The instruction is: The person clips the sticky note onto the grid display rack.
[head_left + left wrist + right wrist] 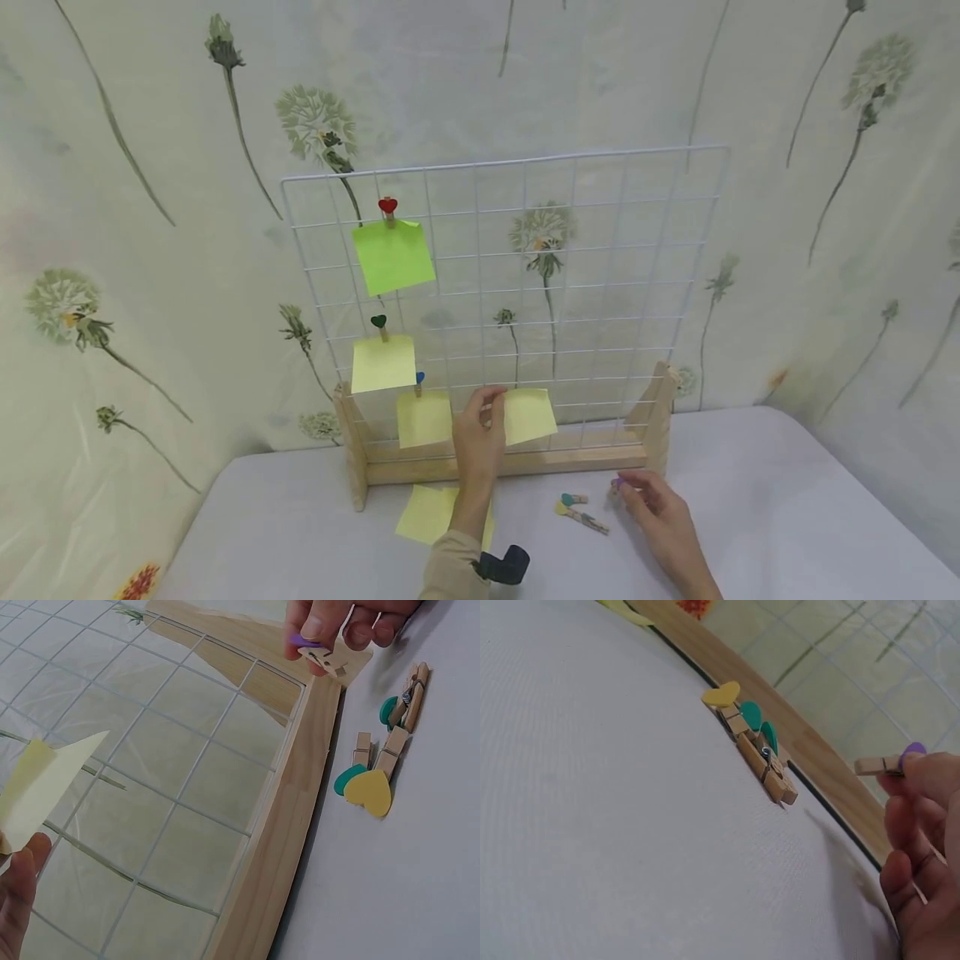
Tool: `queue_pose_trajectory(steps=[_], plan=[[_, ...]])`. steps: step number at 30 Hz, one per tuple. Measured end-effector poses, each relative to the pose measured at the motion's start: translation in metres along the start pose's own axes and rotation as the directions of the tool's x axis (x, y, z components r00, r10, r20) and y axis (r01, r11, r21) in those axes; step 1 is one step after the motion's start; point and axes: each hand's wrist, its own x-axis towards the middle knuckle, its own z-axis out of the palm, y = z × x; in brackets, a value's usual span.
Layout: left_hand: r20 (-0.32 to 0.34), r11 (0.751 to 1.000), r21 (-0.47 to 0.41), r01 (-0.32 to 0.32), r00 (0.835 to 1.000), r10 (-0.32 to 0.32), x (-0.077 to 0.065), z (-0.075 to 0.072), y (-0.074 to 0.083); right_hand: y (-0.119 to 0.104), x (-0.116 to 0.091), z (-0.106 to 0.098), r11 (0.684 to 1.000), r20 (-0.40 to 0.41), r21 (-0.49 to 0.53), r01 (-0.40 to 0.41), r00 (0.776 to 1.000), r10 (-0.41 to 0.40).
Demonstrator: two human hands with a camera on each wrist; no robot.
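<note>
My left hand point(480, 433) pinches a pale yellow sticky note point(529, 415) by its left edge, in front of the lower part of the white wire grid point(592, 352). In the left wrist view that note point(46, 787) stands tilted off the wires. Between thumb and fingers my right hand point(663, 521) holds a small wooden clothespin point(877, 766) with a purple heart, above the table at the right. Several more clothespins point(765, 769), with yellow and teal hearts, lie together on the table to the left of that hand.
A green note point(393, 258) hangs under a red-heart clothespin point(387, 207). Lower are two yellow notes, one point(384, 364) under a dark green heart and another point(424, 418) under a blue heart. Loose yellow notes point(426, 512) lie before the wooden stand point(570, 460). A floral curtain hangs behind.
</note>
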Motion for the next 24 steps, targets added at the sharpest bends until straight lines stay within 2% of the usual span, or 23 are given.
queue_pose_trajectory(steps=[5, 9, 14, 21, 24], plan=[[-0.01, 0.999, 0.028, -0.02, 1.0, 0.021, 0.0, 0.001, 0.0, -0.003, 0.002, -0.001, 0.991, -0.028, 0.122, -0.047, 0.998, 0.05], [0.0, 0.999, 0.035, -0.021, 1.0, 0.021, 0.0, 0.002, -0.001, -0.006, 0.004, -0.001, 0.986, -0.059, 0.167, -0.028, 0.998, 0.039], [-0.01, 0.998, 0.043, -0.038, 0.999, 0.038, 0.001, 0.002, 0.001, -0.011, 0.006, 0.001, 0.989, -0.069, 0.144, 0.032, 0.997, -0.022], [-0.003, 0.995, 0.054, -0.079, 0.997, 0.08, 0.001, 0.001, 0.002, -0.017, 0.008, 0.003, 0.994, -0.066, 0.09, 0.056, 0.997, -0.05], [0.001, 0.994, 0.047, -0.1, 0.995, 0.1, 0.002, 0.0, 0.002, -0.021, 0.012, 0.001, 0.993, -0.053, 0.054, 0.101, 0.994, -0.099]])
